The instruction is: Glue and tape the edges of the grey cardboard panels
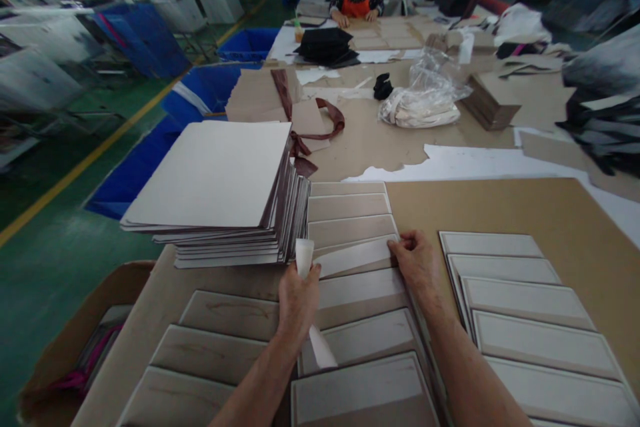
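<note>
My left hand (299, 300) is closed around a white strip (305, 252), which pokes out above the fist and trails below it. It hovers at the left edge of the middle row of overlapping beige panels. In that row, one panel (357, 257) lies slightly askew, with a pale band along it. At its right corner, the thumb and fingers of my right hand (417, 263) are pinched together on the edge. Nearer to me, more panels (363, 383) overlap with similar pale bands.
A tall stack of pale boards (215, 173) stands left of the row. Fanned panels (530, 320) lie right, and brown-marked panels (220, 340) lie left. Beyond are a clear plastic bag (425, 97) and blue bins (200, 90). A person in an orange apron (356, 0) sits opposite.
</note>
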`<state>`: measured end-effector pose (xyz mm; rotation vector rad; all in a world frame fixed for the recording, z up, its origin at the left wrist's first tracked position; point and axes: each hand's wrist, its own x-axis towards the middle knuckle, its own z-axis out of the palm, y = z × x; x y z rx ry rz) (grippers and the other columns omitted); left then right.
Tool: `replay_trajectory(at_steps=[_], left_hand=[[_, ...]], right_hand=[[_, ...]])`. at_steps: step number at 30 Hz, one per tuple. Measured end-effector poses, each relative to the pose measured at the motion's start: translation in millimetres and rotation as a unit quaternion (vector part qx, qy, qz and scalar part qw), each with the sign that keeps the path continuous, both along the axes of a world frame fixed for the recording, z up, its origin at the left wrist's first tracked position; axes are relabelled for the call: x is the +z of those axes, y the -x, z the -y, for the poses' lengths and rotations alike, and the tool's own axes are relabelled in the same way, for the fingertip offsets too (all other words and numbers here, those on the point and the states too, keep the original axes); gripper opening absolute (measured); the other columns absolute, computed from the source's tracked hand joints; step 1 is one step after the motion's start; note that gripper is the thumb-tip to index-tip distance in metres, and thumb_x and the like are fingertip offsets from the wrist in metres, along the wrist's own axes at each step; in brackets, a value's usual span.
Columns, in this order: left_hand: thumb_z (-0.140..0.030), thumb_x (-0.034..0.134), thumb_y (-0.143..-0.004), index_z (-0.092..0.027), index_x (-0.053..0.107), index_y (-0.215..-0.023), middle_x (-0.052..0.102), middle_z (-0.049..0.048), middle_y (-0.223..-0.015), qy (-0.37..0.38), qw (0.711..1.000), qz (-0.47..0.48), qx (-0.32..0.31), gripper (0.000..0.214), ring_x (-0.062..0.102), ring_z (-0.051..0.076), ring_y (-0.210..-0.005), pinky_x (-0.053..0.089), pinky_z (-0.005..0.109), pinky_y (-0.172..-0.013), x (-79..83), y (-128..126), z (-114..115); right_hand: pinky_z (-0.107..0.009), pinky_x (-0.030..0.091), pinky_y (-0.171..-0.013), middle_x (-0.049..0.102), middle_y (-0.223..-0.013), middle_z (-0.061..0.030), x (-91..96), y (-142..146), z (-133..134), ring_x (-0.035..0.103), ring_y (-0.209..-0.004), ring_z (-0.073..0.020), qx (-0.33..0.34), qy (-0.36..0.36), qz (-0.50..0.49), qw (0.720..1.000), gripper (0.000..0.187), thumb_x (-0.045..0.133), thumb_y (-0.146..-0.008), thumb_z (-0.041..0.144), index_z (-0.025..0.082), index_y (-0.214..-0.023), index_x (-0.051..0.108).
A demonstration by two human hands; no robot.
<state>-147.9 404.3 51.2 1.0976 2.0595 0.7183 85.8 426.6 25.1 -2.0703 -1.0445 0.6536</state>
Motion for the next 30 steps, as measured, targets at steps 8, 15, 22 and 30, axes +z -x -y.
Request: replay_trajectory(at_steps=[8,15,22,30], left_hand=[[-0.035,0.064,-0.074,-0.015,0.067,-0.079,0.066,0.0045,-0.064,-0.016,1.0,0.001,0.0,0.021,0.064,0.022,-0.064,0.043,0.027,-0.061,-4.4,1,-1],[-0.03,0.066,-0.075,-0.013,0.067,-0.085,0.069,0.0077,-0.074,-0.013,1.0,-0.001,0.017,0.019,0.066,0.021,-0.069,0.044,0.028,-0.063,-0.8,-2,1],[-0.031,0.069,-0.075,-0.014,0.063,-0.095,0.07,0.0088,-0.083,-0.033,0.997,0.014,0.074,0.027,0.067,0.023,-0.076,0.047,0.029,-0.066,-0.3,-9,3],[-0.027,0.069,-0.079,-0.016,0.063,-0.092,0.073,0.0101,-0.087,-0.029,0.994,-0.048,0.098,0.018,0.069,0.024,-0.082,0.047,0.028,-0.07,0.4,-17,-1]], right_hand=[[-0.03,0.039,-0.055,0.063,-0.064,0.0005,-3.1,-4,-5,0.06,-0.059,-0.021,0.008,0.015,0.007,1.0,0.026,0.068,-0.065,0.039,0.022,-0.083,0.059],[-0.031,0.04,-0.055,0.061,-0.064,-0.0002,-15.2,-10,-6,0.057,-0.058,-0.0207,0.004,0.016,0.009,1.0,0.034,0.07,-0.062,0.044,0.021,-0.084,0.06],[-0.032,0.041,-0.057,0.063,-0.065,-0.0025,-17.3,-11,-3,0.059,-0.059,-0.0213,0.006,0.015,0.043,0.999,0.036,0.069,-0.064,0.047,0.019,-0.085,0.063],[-0.032,0.042,-0.057,0.064,-0.068,-0.0029,-10.6,-10,0,0.059,-0.061,-0.0212,0.012,0.029,0.047,0.998,0.038,0.067,-0.066,0.052,0.019,-0.085,0.062]])
